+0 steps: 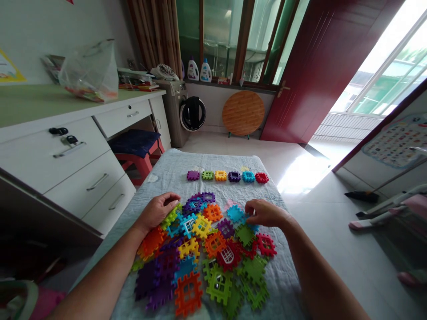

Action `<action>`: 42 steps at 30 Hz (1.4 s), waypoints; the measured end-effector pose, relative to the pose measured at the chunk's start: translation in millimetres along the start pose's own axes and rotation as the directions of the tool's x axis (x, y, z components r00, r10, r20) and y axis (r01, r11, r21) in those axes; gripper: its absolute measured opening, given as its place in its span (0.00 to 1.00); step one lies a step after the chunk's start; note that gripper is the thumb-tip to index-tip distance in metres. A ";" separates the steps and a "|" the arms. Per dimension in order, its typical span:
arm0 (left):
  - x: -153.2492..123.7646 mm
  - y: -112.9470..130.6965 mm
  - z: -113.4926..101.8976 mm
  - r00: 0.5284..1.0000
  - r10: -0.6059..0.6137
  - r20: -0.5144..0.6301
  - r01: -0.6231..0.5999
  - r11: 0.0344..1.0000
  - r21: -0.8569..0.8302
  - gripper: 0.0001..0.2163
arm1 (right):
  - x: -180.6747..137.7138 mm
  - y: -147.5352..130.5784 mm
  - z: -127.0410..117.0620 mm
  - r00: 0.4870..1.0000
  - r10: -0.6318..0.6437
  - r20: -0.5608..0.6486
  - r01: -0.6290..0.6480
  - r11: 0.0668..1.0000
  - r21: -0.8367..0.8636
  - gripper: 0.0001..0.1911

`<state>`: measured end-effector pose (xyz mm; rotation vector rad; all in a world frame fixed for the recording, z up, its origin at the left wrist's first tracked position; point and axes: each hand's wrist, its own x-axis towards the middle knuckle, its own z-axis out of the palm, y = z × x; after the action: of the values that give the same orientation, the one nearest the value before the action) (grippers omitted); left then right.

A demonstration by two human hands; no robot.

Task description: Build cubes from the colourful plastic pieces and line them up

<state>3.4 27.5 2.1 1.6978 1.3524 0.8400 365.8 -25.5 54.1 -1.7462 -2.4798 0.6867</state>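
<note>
A heap of flat plastic interlocking tiles (203,253) in purple, orange, green, yellow, blue and red lies on a pale blue quilted cloth (167,173) in front of me. Beyond it, several small tiles (227,176) stand in a straight row, one of each colour. My left hand (157,210) rests curled on the heap's left edge, fingers on a green tile. My right hand (265,212) is at the heap's right edge, fingertips pinched on a blue tile (237,214).
A white desk with drawers (76,151) runs along the left, a clear bag (90,71) on its top and a red stool (142,153) under it. A round wooden board (243,113) leans on the far wall. A red door (320,66) stands open at the right.
</note>
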 end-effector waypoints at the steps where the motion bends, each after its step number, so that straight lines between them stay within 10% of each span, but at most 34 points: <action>1: 0.2 0.0 0.1 1.000 0.000 0.003 0.000 1.000 0.005 0.17 | -1.1 1.6 0.7 1.000 -0.005 0.017 0.005 1.000 -0.003 0.10; 12: 1.7 -0.6 1.2 1.000 -0.002 0.015 0.002 1.000 -0.003 0.18 | 9.9 2.6 31.8 0.975 -0.099 -0.198 0.126 0.983 0.132 0.26; 18: 1.3 -1.7 1.2 1.000 -0.009 0.012 0.009 1.000 0.009 0.19 | 18.6 6.5 38.3 0.957 -0.022 -0.289 0.089 0.971 0.223 0.14; 25: 1.0 0.3 1.2 1.000 -0.001 0.002 0.001 1.000 0.029 0.18 | 21.9 13.1 34.7 0.779 0.096 -0.619 0.008 0.987 0.163 0.05; 32: 2.0 -1.0 0.6 1.000 0.008 0.010 -0.009 0.999 0.051 0.18 | 7.0 14.6 26.3 0.964 -0.069 -0.257 0.093 0.992 0.082 0.18; 42: 0.7 1.5 0.7 1.000 0.005 -0.005 -0.004 0.998 0.061 0.18 | -24.3 1.9 -3.3 0.988 -0.132 0.082 0.125 0.988 0.087 0.20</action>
<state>4.9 27.9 3.1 1.7469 1.3909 0.8139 377.4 -45.8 61.8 -1.5455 -2.5533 0.8580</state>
